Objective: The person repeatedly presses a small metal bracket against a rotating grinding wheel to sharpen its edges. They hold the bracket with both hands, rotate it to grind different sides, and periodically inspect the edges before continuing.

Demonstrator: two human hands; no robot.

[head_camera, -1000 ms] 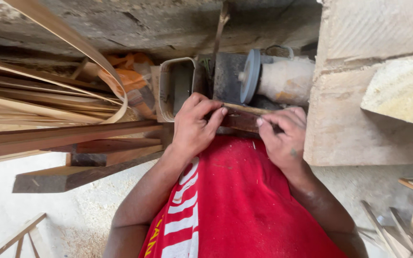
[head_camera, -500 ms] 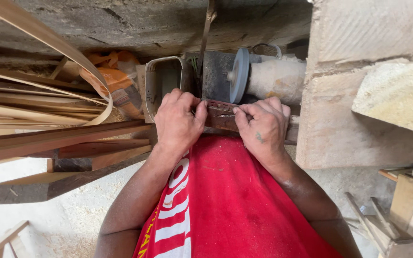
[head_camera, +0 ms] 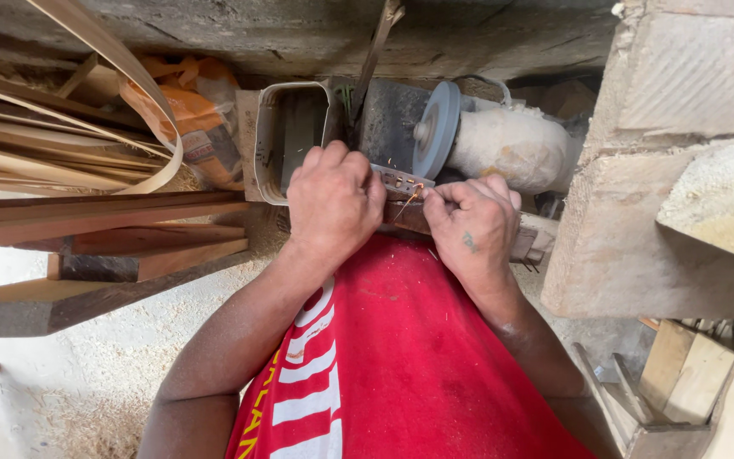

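My left hand point(head_camera: 333, 202) and my right hand point(head_camera: 471, 228) both grip a flat metal blade point(head_camera: 401, 180) with holes in it, one hand at each end. The blade's edge is pressed toward a grey grinding wheel point(head_camera: 435, 127), and a few orange sparks show between my hands. The wheel sits on a dust-coated motor point(head_camera: 516, 149). A dark wooden rest point(head_camera: 409, 217) lies under the blade, largely hidden by my fingers. My red shirt with white print point(head_camera: 384, 357) fills the lower middle.
A grey rectangular container point(head_camera: 290, 136) stands left of the wheel. Wooden planks point(head_camera: 104, 217) and thin curved wood strips point(head_camera: 53, 144) are stacked at left, with an orange bag point(head_camera: 184, 102) behind. Stone blocks point(head_camera: 681, 153) rise at right; sawdust covers the floor point(head_camera: 87, 374).
The view has shifted slightly. My hands have drawn closer together on the blade, and sparks now appear at its edge.
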